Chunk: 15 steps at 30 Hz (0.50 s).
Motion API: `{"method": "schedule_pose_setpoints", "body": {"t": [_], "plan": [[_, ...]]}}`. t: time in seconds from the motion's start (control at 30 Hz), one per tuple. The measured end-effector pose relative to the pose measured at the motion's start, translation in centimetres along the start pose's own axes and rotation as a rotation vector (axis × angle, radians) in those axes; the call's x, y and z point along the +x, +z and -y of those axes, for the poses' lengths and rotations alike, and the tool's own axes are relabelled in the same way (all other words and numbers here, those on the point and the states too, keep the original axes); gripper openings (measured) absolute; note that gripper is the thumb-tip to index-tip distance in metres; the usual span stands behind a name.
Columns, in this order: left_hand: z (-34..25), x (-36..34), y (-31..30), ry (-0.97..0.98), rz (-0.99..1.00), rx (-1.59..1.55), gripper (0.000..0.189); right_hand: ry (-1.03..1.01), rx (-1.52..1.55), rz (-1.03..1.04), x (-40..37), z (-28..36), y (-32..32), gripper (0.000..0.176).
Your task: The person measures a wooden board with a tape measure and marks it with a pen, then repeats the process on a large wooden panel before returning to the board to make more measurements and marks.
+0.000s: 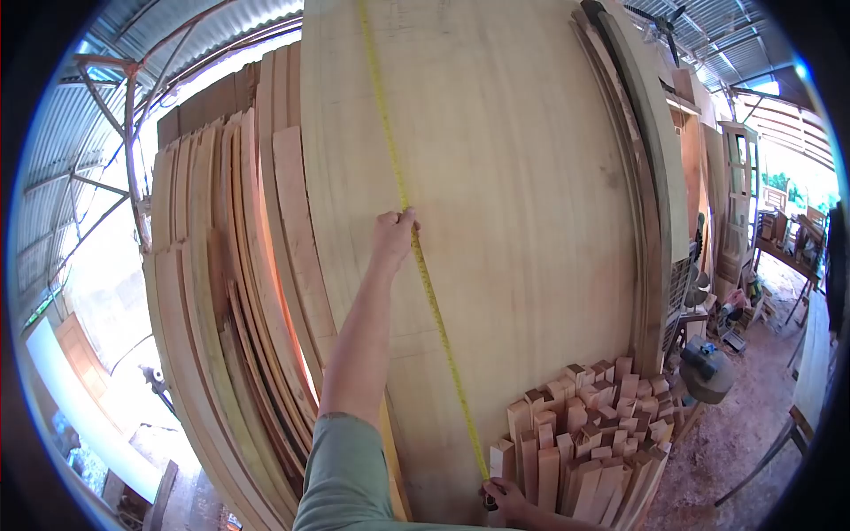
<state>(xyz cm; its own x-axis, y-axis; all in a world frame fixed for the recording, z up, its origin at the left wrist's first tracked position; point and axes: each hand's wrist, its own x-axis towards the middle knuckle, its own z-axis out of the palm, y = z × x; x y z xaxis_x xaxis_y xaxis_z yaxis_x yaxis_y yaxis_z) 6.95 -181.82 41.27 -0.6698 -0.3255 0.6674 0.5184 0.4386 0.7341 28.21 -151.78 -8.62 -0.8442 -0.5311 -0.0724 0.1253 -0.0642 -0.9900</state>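
A yellow tape measure (452,358) stretches over a large pale plywood sheet (513,186) that stands upright before me. Its blade runs from the top of the sheet down to my right side, slanting slightly. My left hand (395,237), arm extended, pinches the blade about halfway up, with the fingers closed against the board. Low down near the sheet's bottom, my right hand (507,497) is closed around the dark tape case, which the fingers partly hide. The blade's upper end lies beyond the top of the view.
Tall planks (204,292) lean at the left of the sheet, and dark boards (651,221) stand along its right edge. Short wood blocks (584,425) are stacked by my right hand. Farther right are a rounded machine (707,372) and a workbench (788,252).
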Motion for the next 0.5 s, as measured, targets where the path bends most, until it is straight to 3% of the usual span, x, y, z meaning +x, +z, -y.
{"method": "schedule_pose_setpoints", "body": {"t": [0.17,0.23,0.33,0.5], "plan": [[-1.1,-0.6,-0.3,-0.029,-0.065,0.102,0.038,0.077,-0.029,0.079,0.2,0.7,0.6,0.029],[-1.5,-0.8,-0.7,0.045,-0.082,0.483,0.038,0.077,-0.032,0.106,0.7,0.0,0.4,0.029],[-1.4,-0.7,-0.8,0.098,-0.156,0.675,0.039,0.116,-0.047,0.130,0.3,0.6,0.3,0.031],[-1.4,-0.1,-1.9,0.039,-0.128,0.747,0.042,0.150,-0.045,0.184,-0.4,1.8,0.5,0.032]]}}
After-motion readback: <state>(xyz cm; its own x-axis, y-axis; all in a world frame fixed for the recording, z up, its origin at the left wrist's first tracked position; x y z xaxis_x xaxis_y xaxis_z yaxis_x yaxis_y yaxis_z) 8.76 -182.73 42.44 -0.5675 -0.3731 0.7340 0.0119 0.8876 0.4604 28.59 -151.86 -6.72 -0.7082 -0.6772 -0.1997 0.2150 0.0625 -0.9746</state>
